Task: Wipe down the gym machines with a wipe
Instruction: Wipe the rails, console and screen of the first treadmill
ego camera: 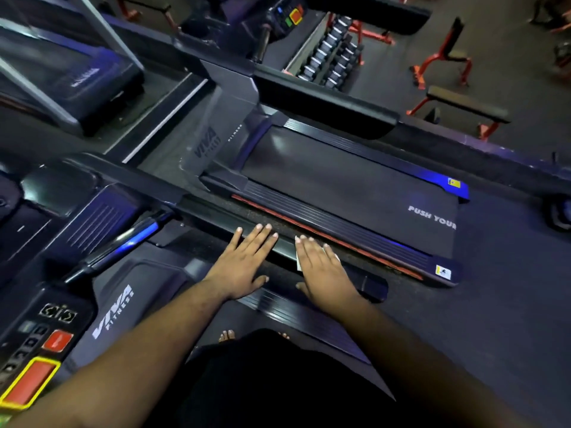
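- We take the black handrail [278, 242] of the treadmill we stand on as our landmark; it runs across the middle of the view, from the console side out to its rounded end.
- Our left hand [244, 264] lies flat on this handrail, palm down, fingers straight and slightly spread, thumb out to the side, holding nothing.
- Our right hand [324, 270] lies flat on the same handrail just beside the left hand, nearer the rail's rounded end, fingers straight and close together.
- The white wipe [299, 261] sits under our right palm, pressed against the handrail; only a thin edge shows beside the fingers and a corner at the far side of the hand.
- Beyond the handrail lies the neighbouring treadmill [340, 177], with its dark belt, a red strip along its near edge, and white lettering that reads "PUSH YOUR".
- On our side of the handrail, down toward the left corner, the console [46, 341] shows red buttons, one framed in yellow.
- Below the handrail, bare toes [227, 335] peek out on the deck.
- Far past the handrail and the other treadmill we see a dumbbell rack [330, 54] and red-framed benches [463, 103] on the dark floor.
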`<action>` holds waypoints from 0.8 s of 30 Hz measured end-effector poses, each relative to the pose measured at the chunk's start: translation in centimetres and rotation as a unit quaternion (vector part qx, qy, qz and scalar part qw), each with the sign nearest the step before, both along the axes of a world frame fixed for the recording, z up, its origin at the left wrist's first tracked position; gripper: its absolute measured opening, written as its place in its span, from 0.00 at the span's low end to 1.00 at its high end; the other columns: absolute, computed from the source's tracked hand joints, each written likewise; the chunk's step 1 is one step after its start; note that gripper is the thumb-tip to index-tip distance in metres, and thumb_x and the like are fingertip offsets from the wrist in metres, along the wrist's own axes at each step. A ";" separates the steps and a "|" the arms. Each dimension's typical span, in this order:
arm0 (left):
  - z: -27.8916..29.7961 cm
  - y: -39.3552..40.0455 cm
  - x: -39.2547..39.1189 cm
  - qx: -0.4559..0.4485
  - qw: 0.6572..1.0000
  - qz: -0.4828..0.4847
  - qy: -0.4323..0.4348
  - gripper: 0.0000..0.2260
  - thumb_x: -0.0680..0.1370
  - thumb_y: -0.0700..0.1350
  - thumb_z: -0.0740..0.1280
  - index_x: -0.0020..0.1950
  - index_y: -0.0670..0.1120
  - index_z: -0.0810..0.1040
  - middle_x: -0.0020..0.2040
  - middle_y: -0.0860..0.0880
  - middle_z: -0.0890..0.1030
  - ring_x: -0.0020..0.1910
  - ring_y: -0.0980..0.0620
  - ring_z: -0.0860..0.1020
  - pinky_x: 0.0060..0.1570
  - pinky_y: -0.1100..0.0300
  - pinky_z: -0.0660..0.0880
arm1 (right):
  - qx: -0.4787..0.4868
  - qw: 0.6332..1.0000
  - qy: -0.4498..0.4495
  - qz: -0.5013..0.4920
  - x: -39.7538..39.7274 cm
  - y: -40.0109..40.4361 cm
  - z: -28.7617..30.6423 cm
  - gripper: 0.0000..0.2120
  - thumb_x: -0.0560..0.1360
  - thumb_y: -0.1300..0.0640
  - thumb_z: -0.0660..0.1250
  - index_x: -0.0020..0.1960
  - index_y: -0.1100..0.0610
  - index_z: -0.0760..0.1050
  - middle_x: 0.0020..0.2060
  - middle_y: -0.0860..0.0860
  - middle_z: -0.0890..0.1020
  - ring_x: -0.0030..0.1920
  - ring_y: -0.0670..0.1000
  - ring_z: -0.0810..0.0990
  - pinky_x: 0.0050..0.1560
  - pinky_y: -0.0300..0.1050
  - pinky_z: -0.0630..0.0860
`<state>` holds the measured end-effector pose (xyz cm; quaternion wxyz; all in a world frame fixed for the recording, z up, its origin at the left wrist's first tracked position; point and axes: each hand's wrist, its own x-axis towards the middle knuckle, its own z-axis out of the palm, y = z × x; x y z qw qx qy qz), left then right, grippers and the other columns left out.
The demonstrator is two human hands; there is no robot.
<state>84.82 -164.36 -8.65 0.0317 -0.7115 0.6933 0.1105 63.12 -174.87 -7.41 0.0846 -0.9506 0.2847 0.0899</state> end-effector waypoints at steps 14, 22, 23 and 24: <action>1.6 7.7 12.8 -0.007 0.980 0.193 -0.049 0.44 0.79 0.58 0.65 0.83 0.49 0.38 0.83 0.47 0.39 0.82 0.49 0.39 0.74 0.35 0.32 | -0.070 0.992 0.031 0.103 7.2 0.6 -0.7 0.51 0.73 0.43 0.72 0.82 0.60 0.46 0.81 0.58 0.51 0.81 0.58 0.52 0.78 0.60 0.56; 1.3 9.7 18.8 0.046 0.961 0.245 -0.119 0.40 0.82 0.53 0.61 0.82 0.47 0.36 0.84 0.46 0.38 0.83 0.48 0.40 0.73 0.26 0.38 | -0.222 0.925 0.125 0.284 21.0 0.7 -0.5 0.39 0.81 0.56 0.58 0.81 0.61 0.36 0.81 0.58 0.38 0.81 0.59 0.40 0.78 0.65 0.49; 1.0 10.0 19.1 0.050 0.962 0.242 -0.115 0.39 0.83 0.51 0.60 0.82 0.46 0.35 0.83 0.46 0.38 0.83 0.48 0.40 0.73 0.26 0.40 | -0.256 0.898 0.160 0.320 22.1 1.1 -0.2 0.36 0.83 0.53 0.55 0.81 0.61 0.38 0.80 0.58 0.37 0.81 0.60 0.38 0.78 0.66 0.48; 0.9 10.0 19.3 0.050 0.965 0.234 -0.112 0.38 0.83 0.50 0.59 0.82 0.46 0.35 0.83 0.47 0.38 0.83 0.48 0.41 0.74 0.27 0.41 | -0.290 0.869 0.192 0.350 23.0 1.4 0.1 0.34 0.84 0.49 0.52 0.81 0.62 0.39 0.80 0.59 0.36 0.80 0.61 0.35 0.77 0.68 0.46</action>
